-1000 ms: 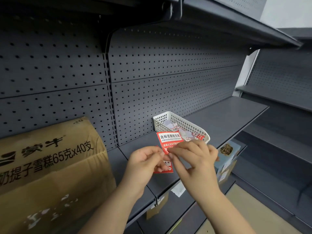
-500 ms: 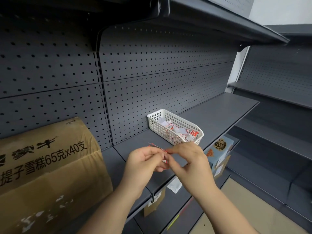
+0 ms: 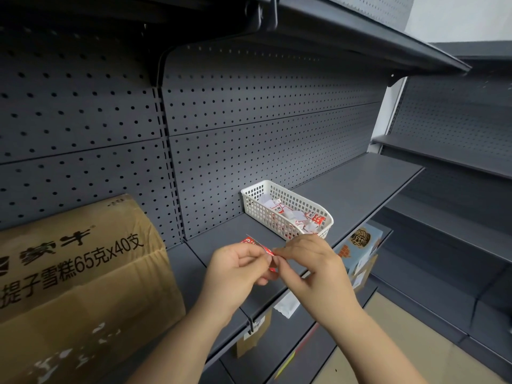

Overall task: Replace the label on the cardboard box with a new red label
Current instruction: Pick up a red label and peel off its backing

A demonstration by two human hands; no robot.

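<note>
A brown cardboard box with dark printed characters stands on the grey shelf at the left; white torn patches mark its lower front. In front of the shelf, my left hand and my right hand both pinch a small red label, seen nearly edge-on and tilted flat between the fingertips. Most of the label is hidden by my fingers. The label is held apart from the box, to its right.
A white plastic basket with several red and white labels sits on the grey shelf just behind my hands. Perforated back panels rise behind. Lower shelves hold a printed blue carton and hanging tags. Another shelf overhangs above.
The red label faced me upright one second ago; now it is tilted nearly flat and edge-on between my fingers. The view shifted slightly, and the hands stayed together.
</note>
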